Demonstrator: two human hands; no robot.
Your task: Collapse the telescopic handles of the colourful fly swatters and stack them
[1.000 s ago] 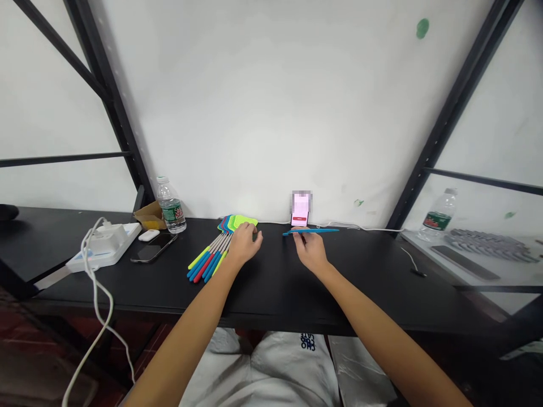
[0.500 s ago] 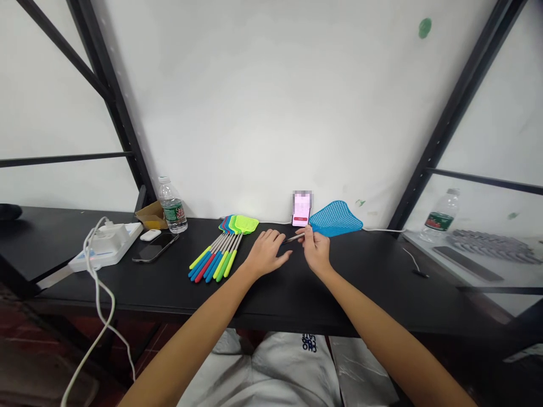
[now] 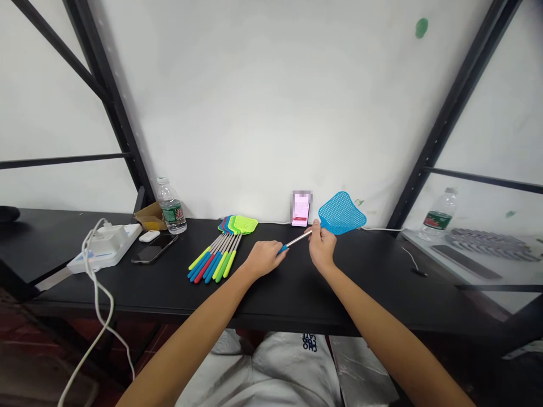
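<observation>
Soft light from a source out of view brightens the wall (image 3: 263, 113) beyond the grip of the right hand (image 3: 322, 246), a pixelated patch masks the glowing phone screen (image 3: 301, 213) there, shadow deepens beneath the desk (image 3: 292, 297), and wide-angle stretch and haze mark the far sides.

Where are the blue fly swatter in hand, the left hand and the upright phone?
Blue fly swatter (image 3: 343, 214): head view, mesh head.
Left hand (image 3: 263, 258): head view, back.
Upright phone (image 3: 301, 210): head view, screen.
</observation>
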